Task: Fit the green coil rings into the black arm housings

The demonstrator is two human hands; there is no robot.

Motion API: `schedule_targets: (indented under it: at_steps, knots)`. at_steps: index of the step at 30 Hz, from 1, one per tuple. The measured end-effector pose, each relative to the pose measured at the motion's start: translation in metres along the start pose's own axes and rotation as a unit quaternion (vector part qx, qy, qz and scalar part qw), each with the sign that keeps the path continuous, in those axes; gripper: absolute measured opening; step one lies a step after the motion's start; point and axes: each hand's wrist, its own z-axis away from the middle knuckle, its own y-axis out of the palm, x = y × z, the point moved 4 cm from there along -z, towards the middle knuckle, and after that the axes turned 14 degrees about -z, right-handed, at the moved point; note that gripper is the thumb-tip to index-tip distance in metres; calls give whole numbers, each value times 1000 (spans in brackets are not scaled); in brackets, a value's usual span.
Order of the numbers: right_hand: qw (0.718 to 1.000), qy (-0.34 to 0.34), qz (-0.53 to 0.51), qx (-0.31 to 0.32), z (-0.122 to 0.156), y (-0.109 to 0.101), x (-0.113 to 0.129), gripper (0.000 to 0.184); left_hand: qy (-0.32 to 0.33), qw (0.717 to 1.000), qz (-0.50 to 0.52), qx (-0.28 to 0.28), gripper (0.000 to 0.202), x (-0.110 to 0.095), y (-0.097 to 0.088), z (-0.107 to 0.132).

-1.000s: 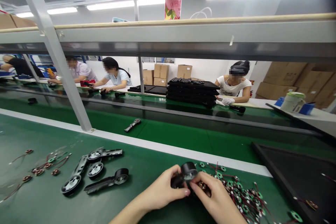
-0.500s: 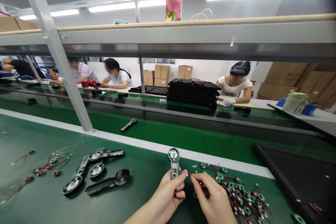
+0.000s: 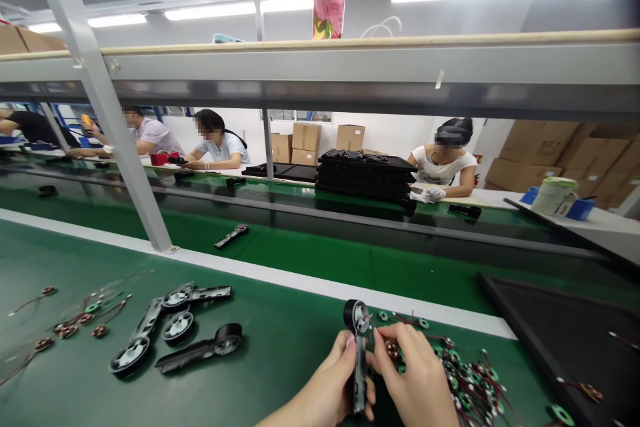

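My left hand (image 3: 333, 387) is wrapped round a black plastic handle part (image 3: 358, 353) with a round head, held upright and edge-on. My right hand (image 3: 417, 380) pinches a small coil with red wires (image 3: 391, 349) against that part's side. Just right of my hands lies a pile of green and copper coils with red wires (image 3: 467, 387) on the green mat (image 3: 280, 340).
Several more black handle parts (image 3: 175, 333) lie on the mat at the left, and loose copper coils (image 3: 75, 327) beyond them. A black tray (image 3: 565, 340) sits at the right. One handle part (image 3: 230, 237) rides the conveyor. Other people sit across at the far bench with stacked black trays (image 3: 367, 177).
The handle part has turned from facing me to edge-on and dropped lower. My right hand has closed in on its side with a coil. The part on the conveyor has drifted left.
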Motion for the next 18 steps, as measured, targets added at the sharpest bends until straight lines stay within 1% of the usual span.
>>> schedule_targets:
  at_steps: [6,11,14,18]
  knots:
    - [997,-59,43,9,-1,2,11,21,-18,1000,5,24,67,-2,3,3]
    - [993,-96,53,38,-2,7,20,25,0,1000,-8,28,67,-4,2,3]
    - [995,-80,44,47,-2,7,17,25,8,999,-22,23,66,-2,-1,1]
    - [998,-38,8,48,-2,3,7,19,6,997,-78,16,67,0,-5,-1]
